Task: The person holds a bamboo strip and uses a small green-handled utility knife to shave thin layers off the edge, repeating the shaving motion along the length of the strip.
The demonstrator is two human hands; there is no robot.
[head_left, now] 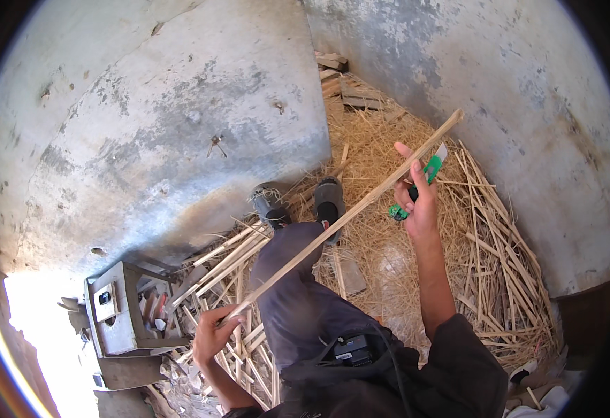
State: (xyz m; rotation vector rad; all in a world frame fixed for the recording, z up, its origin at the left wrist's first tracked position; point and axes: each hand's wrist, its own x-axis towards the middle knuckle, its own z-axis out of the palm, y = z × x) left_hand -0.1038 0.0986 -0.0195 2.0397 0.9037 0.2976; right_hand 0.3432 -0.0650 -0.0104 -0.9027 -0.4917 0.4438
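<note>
A long pale wooden strip (pixel 333 231) runs slantwise over my lap, from the lower left up to the right. Its lower end is pinched in my left hand (pixel 214 337), between thumb and fingers. My right hand (pixel 421 202) holds a green utility knife (pixel 431 169) with its blade out, pointing up and right. The strip passes against the raised fingers of that same hand, near the strip's upper end. Below the palm shows a green and black piece (pixel 398 212), seemingly the knife's other end; the curled fingers hide the part between.
Straw-like shavings (pixel 382 146) cover the floor. Bundled wooden strips (pixel 504 261) lie along the right wall, and more strips (pixel 225 258) lie left of my legs. A worn wooden stool (pixel 118 317) lies at the left. Short wood blocks (pixel 361 97) sit in the far corner.
</note>
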